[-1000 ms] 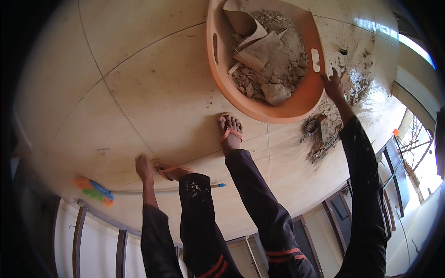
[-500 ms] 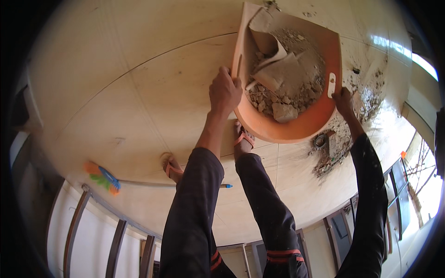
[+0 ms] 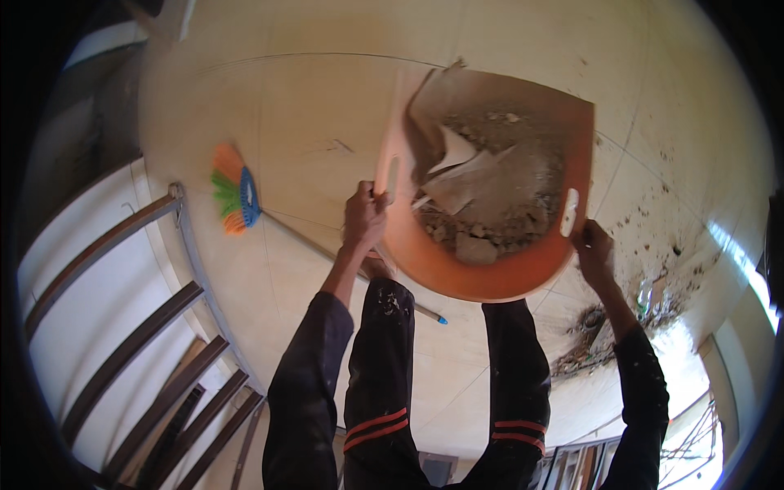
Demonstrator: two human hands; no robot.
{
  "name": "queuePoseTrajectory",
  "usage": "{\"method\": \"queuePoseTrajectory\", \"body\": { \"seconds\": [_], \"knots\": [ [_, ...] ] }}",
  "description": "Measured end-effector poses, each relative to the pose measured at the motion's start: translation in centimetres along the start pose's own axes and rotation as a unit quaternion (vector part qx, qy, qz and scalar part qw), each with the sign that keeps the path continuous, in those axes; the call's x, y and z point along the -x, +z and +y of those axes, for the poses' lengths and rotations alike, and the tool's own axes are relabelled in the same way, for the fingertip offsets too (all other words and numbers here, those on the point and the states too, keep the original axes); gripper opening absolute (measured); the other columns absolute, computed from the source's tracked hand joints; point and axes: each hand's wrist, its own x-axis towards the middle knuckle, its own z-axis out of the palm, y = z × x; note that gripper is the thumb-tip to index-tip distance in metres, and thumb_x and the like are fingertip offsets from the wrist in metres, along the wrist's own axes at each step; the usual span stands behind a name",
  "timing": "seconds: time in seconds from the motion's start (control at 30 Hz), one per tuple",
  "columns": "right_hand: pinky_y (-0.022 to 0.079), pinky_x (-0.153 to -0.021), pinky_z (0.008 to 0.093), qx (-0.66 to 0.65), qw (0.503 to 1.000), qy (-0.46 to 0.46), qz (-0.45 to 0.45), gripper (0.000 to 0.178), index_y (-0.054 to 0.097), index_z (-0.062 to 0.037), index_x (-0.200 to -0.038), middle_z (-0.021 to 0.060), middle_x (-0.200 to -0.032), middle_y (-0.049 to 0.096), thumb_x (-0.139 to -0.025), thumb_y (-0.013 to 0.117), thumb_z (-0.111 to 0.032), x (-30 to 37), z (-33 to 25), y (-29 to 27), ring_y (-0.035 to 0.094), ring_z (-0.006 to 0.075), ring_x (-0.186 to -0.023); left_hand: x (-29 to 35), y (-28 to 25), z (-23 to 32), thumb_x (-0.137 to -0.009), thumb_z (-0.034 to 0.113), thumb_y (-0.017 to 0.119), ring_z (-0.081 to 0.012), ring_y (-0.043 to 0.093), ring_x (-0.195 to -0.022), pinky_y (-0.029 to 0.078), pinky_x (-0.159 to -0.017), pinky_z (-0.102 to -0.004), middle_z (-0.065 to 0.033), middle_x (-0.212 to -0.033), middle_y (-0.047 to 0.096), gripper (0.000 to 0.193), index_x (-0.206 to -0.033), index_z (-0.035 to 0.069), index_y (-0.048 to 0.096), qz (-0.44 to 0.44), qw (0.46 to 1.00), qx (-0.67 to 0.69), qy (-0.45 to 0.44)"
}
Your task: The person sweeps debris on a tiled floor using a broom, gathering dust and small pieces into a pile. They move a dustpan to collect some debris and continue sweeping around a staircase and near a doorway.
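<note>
One stretch of tiled floor [image 3: 327, 106]; over it, before the trouser legs [image 3: 380, 343], an orange plastic tub [image 3: 490, 283], lifted. Stiff walls, likely heavy; loose rubble [image 3: 510, 227] and bent sheet [image 3: 449, 188] could slide. Left hand [image 3: 363, 219], right hand [image 3: 595, 251]: each grip curled closed on a side wall beside a handle slot [image 3: 569, 212], probably the surest hold. Fingertips partly hidden, right foot covered; far rim blurred.

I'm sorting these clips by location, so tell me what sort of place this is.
Probably an indoor room under renovation: the rounded orange plastic tub holds grey-brown rubble, dark loose debris is strewn over part of the beige tiled floor, and a long-handled orange, green and blue broom lies there.
</note>
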Motion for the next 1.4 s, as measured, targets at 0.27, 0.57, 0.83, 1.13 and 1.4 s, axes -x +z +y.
{"method": "queuePoseTrajectory", "body": {
  "seconds": [0.27,0.57,0.83,1.13,1.4],
  "knots": [
    [0.041,-0.053,0.0358,0.062,0.994,-0.067,-0.062,0.024,0.053,0.0008,-0.070,0.0168,-0.058,0.052,-0.070,0.047,-0.022,-6.2,-19.1,14.6,0.054,0.0285,-0.055,-1.4,-14.1,-16.2,-0.072,0.019,0.052,-0.0312,0.054,-0.069,0.041,-0.061,-0.0360,-0.0162,-0.072,0.055,0.022,-0.084,0.001,0.049,0.147,0.982,-0.062,-0.106],
    [0.042,-0.061,0.0385,0.042,0.993,-0.067,-0.086,0.024,0.055,0.0024,-0.073,0.0211,-0.065,0.054,-0.069,0.045,-0.019,-10.8,-28.7,28.6,0.054,0.0338,-0.065,-6.6,-22.2,-28.7,-0.072,0.020,0.052,-0.0304,0.053,-0.076,0.039,-0.066,-0.0355,-0.0167,-0.080,0.055,0.025,-0.087,-0.001,0.050,0.164,0.969,-0.044,-0.179],
    [0.042,-0.063,0.0362,0.109,0.987,-0.073,-0.094,0.027,0.056,-0.0006,-0.076,0.0176,-0.068,0.055,-0.070,0.047,-0.025,-13.5,-28.8,32.8,0.054,0.0310,-0.068,-7.3,-20.6,-33.2,-0.073,0.022,0.051,-0.0289,0.054,-0.075,0.040,-0.066,-0.0351,-0.0155,-0.078,0.056,0.027,-0.089,0.001,0.051,0.157,0.967,0.006,-0.203],
    [0.043,-0.060,0.0317,0.103,0.985,-0.092,-0.108,0.029,0.046,-0.0022,-0.097,0.0119,-0.071,0.056,-0.074,0.051,-0.019,-5.6,-19.9,29.1,0.055,0.0225,-0.065,1.8,-11.5,-40.5,-0.080,0.014,0.035,-0.0198,0.053,-0.073,0.040,-0.066,-0.0307,-0.0148,-0.081,0.055,0.024,-0.087,-0.001,0.053,0.260,0.902,-0.136,-0.318],
    [0.041,-0.061,0.0330,0.351,0.886,0.120,-0.279,0.025,0.051,-0.0005,-0.090,0.0134,-0.067,0.054,-0.070,0.051,-0.016,14.8,-10.1,13.6,0.053,0.0257,-0.064,12.8,9.4,-32.0,-0.079,0.034,0.039,-0.0356,0.044,-0.089,0.033,-0.079,-0.0393,-0.0235,-0.095,0.045,0.048,-0.104,-0.007,0.035,0.098,0.860,0.098,-0.491]
  ]
}}
